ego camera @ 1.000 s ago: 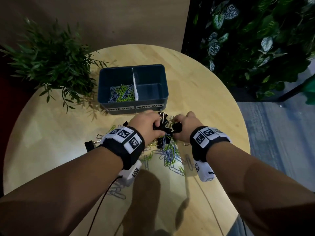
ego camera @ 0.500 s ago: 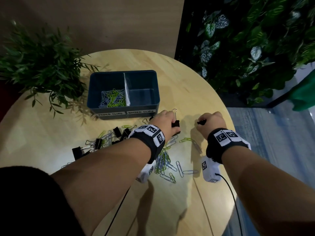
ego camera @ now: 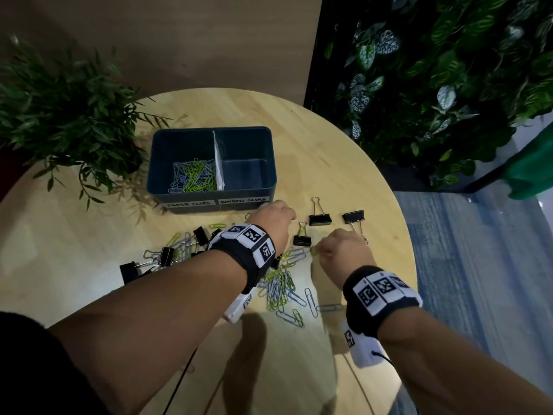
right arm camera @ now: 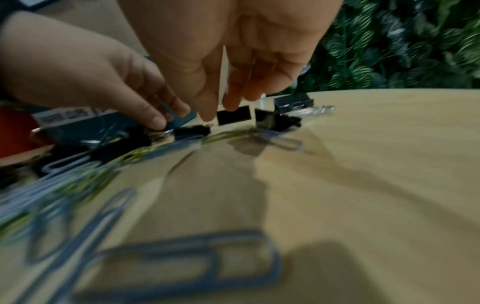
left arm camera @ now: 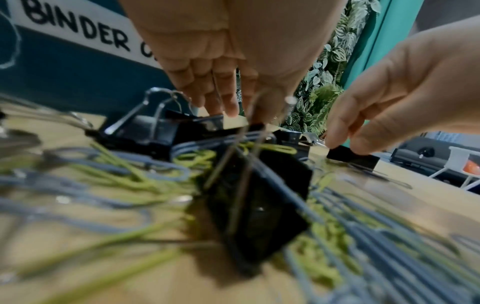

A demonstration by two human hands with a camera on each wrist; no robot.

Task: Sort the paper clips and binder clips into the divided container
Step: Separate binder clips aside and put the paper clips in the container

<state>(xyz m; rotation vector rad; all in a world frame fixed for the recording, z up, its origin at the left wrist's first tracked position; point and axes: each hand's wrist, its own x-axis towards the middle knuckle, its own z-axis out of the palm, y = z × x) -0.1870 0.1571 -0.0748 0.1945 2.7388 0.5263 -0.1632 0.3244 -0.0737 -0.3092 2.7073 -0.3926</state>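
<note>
The dark blue divided container (ego camera: 155, 163) holds paper clips (ego camera: 194, 178) in its left half; the right half, labelled binder clips, has nothing in it. Green and blue paper clips (ego camera: 281, 286) and black binder clips (ego camera: 166, 256) lie mixed in front of it. My left hand (ego camera: 276, 220) reaches down into the heap and pinches the wire handle of a binder clip (left arm camera: 257, 205). To its right, my right hand (ego camera: 321, 250) pinches a small black binder clip (left arm camera: 350, 158) on the table. Two more binder clips (ego camera: 320, 219) (ego camera: 354, 217) lie apart at the right.
The round wooden table (ego camera: 344, 163) ends close behind and to the right of the loose clips. A leafy potted plant (ego camera: 65, 121) stands left of the container. A wall of foliage (ego camera: 449, 85) fills the right background. A cable (ego camera: 179, 381) trails below my left forearm.
Both hands pulled binder clips out of the heap and moved apart. Two clips now lie separately at the right, and both hands are back down at the heap.
</note>
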